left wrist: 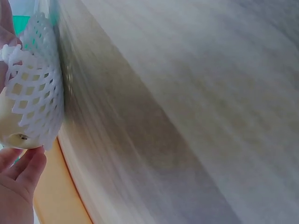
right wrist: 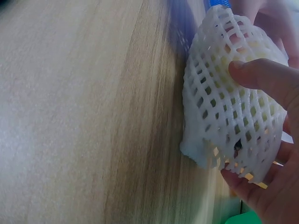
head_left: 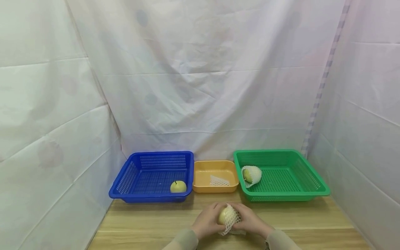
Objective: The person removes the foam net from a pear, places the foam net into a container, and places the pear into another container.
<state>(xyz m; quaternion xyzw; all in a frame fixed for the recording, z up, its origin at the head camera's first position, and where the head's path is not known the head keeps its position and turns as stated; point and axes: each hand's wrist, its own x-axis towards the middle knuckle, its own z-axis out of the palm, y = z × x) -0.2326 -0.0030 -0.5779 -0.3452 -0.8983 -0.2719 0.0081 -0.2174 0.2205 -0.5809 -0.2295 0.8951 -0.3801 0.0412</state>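
Note:
Both hands meet over the wooden table, around a pale yellow-green pear (head_left: 222, 215) partly covered by a white foam net (head_left: 231, 219). My left hand (head_left: 207, 221) grips the left side, where the pear's skin is bare. From the right, my right hand (head_left: 251, 221) holds the netted side, its thumb (right wrist: 257, 77) pressing on the mesh. In the left wrist view, fingertips touch the pear near its small dark end, beside the edge of the net (left wrist: 39, 93). The net's loose rim hangs close to the tabletop.
A blue basket (head_left: 151, 199) at the left holds a bare pear (head_left: 178, 186). The orange tray (head_left: 215, 189) in the middle holds a flat white foam net (head_left: 218, 181). In the green basket (head_left: 281, 198) at the right lies a netted pear (head_left: 251, 175). White curtains surround the table.

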